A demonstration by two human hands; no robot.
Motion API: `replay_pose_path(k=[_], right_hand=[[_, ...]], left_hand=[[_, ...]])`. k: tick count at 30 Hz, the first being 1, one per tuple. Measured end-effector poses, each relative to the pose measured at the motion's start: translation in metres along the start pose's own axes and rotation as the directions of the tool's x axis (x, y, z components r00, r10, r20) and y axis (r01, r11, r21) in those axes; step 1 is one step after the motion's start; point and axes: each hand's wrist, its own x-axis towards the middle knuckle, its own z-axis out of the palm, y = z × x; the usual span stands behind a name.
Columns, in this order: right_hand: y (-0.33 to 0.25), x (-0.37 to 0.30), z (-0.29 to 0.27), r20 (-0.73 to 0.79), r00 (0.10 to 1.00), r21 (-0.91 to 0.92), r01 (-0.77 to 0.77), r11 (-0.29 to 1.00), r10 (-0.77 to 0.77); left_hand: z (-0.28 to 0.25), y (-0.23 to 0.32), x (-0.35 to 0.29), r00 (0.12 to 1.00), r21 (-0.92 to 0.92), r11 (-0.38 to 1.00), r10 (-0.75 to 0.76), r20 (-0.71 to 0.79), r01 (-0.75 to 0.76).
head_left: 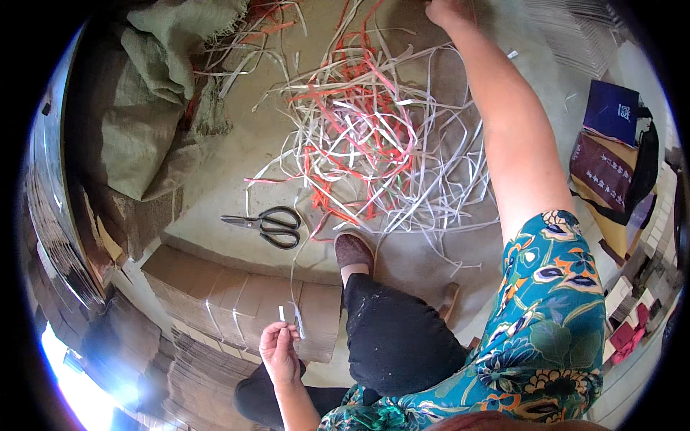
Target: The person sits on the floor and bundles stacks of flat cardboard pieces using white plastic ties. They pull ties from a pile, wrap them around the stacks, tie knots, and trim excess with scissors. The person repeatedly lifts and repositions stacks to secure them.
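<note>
My left hand is raised over a bound stack of brown cardboard, its fingers pinched on a thin white strip. A short end of the strip sticks up above the fingertips. At the top edge, my right hand is stretched far forward; its fingers are cut off and in shadow, so what they touch cannot be seen. Between the hands, a tangled heap of white, pink and orange strips covers the floor. Black-handled scissors lie on the floor left of the heap, blades pointing left.
Grey-green sacking is bunched at the far left beside stacked cardboard. On the right stands a bag with a dark strap. My brown shoe is planted at the near edge of the heap. A wooden piece shows beside my knee.
</note>
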Motion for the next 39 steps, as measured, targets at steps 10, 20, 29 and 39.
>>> replay_pose_path(k=[10, 20, 29, 39], right_hand=[[-0.007, 0.01, 0.02, -0.127, 0.918, 0.345, -0.313, 0.885, 0.375], [0.053, -0.067, 0.055, -0.142, 0.989, 0.879, 0.144, 0.455, -0.04], [0.092, -0.286, -0.074, 0.437, 0.808, 0.722, -0.055, 0.689, -0.394], [0.003, -0.304, -0.12, 0.213, 0.816, 0.942, -0.025, 0.336, -0.537]], left_hand=[[0.008, 0.002, 0.007, 1.0, -0.017, 0.999, -0.028, -0.003, 0.028], [0.005, 0.009, -0.003, 0.994, -0.01, 0.994, 0.108, -0.003, -0.108], [-0.002, 0.085, -0.04, 0.797, 0.015, 0.797, 0.604, -0.007, -0.604], [-0.084, 0.16, -0.145, 0.37, -0.09, 0.359, 0.907, -0.199, -0.929]])
